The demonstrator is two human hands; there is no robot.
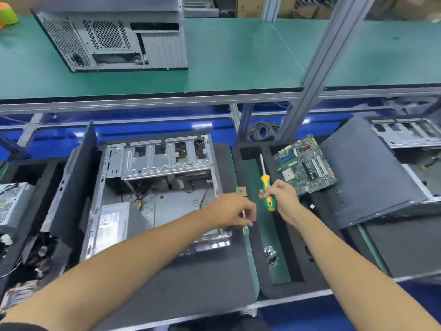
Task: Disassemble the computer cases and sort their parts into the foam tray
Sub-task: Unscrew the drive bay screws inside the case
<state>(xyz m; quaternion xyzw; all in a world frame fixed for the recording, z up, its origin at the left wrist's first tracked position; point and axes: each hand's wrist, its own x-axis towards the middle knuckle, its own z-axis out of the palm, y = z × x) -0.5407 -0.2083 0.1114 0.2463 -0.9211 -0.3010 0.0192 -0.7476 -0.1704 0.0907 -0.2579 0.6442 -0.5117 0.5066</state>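
head view: right hand (282,195) clamped on screwdriver (266,185), left hand (232,210) pinching small metal piece (244,215)

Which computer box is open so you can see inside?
The open computer case under the left hand, on the near bench. The case on the green shelf and the dark case on the right look closed.

Left forearm: bare, entering from the lower left, extended diagonally up and rightward toward the screwdriver (266,187). Left hand (232,210): back facing up, fingers curled, fingertips pinching a small slender metal piece (244,215); positioned just left of and slightly below the screwdriver's handle. Right forearm: bare, entering from the lower right, angled up and leftward. Right hand (281,195): fingers and thumb wrapped around the screwdriver's green-and-yellow handle, shaft pointing away from the person.
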